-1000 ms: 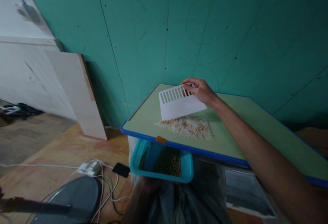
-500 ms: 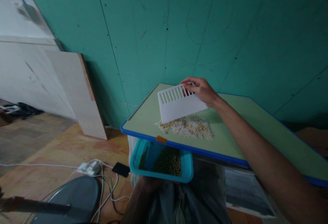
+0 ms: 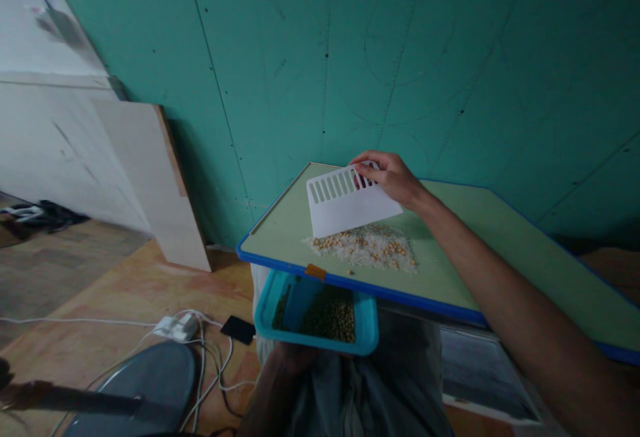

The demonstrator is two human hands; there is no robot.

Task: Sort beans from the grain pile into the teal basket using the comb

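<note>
My right hand [image 3: 393, 177] pinches the top edge of a white slotted plastic scraper [image 3: 345, 207], which stands tilted on the green table [image 3: 480, 237]. The scraper's lower edge touches the back of a pile of rice mixed with yellow beans [image 3: 367, 248], near the table's blue front edge. Below that edge a teal tray [image 3: 367, 330] holds green beans [image 3: 327, 317]. My left hand [image 3: 293, 355] meets the tray's near side from below, dark, with its fingers hidden under the tray.
A teal panel wall stands right behind the table. A pale board [image 3: 165, 183] leans against it at the left. On the wooden floor lie a white power strip [image 3: 175, 327] with cables, a black device [image 3: 239, 330] and a grey round object [image 3: 140, 387].
The scraper has edged slightly to the left along the back of the pile. The tray and my left hand have stayed put.
</note>
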